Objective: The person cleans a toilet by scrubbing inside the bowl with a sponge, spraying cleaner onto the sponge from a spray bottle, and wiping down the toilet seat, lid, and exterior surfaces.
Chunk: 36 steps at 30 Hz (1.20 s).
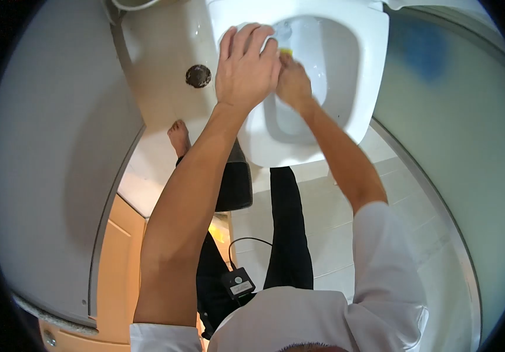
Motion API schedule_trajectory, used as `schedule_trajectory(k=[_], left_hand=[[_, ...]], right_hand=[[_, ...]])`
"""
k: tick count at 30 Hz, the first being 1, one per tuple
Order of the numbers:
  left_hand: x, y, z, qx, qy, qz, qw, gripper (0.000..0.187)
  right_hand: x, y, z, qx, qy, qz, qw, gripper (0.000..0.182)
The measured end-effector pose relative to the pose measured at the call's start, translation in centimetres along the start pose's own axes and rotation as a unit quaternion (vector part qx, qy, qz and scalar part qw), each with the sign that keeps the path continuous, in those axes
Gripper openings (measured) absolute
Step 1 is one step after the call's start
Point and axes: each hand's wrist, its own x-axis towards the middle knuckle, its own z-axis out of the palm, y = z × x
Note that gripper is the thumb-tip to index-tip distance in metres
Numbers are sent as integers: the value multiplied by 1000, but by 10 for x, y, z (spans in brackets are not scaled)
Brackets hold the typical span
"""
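Reaching arms: both stretch away to the far side of the scene, over the basin (373, 82), whose white rim runs round a grey-white hollow.
Left hand (248, 73): back upward, over the basin's left rim; fingers parted and slightly bent. Its underside is hidden, so I cannot tell whether it grips anything.
Right hand (293, 85): inside the hollow, just right of the left hand; fingers curled closed round the yellow piece.
Yellow piece (286, 52): at the far end of the right hand, in the far left part of the hollow; only a small bit shows past the fingers.
Drain (198, 76): round and dark, left of the basin.
Foot (179, 136): bare, near side of the drain, to the left.
Bin (235, 186): black, on the near side of the basin, by the left forearm.
Trousers (289, 234): black, the right leg meeting the basin's near edge in view.
Box (239, 283): small, black, with a cable, at the lap.
Door (117, 252): orange-brown, near left.
Panels: a grey one (47, 146) at the left, a pale green one (458, 152) at the right.
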Motion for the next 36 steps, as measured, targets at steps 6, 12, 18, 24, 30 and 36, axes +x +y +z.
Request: schedule_trajectory(k=[6,12,18,24,30,36], left_hand=[[6,13,-11,32,-26,-4,999,21],[15,32,-18,61,-25,16,998,22],[9,24,-29,69,-61,-8,996,25],[7,24,-25,87,-53,9,995,26],[7,25,-25,83,-57,13,995,27],[5,31,-27,108,-79,32,990,29]], right_hand=[[56,19,-1,-83,-25,39,995,41],[148,30,0,10,-218,185,958,42],[34,16,0,-4,11,36,999,38],[69,8,-15,-23,-58,98,993,35],[48,-31,17,100,-44,59,992,50],[121,-38,19,382,95,171,903,48]])
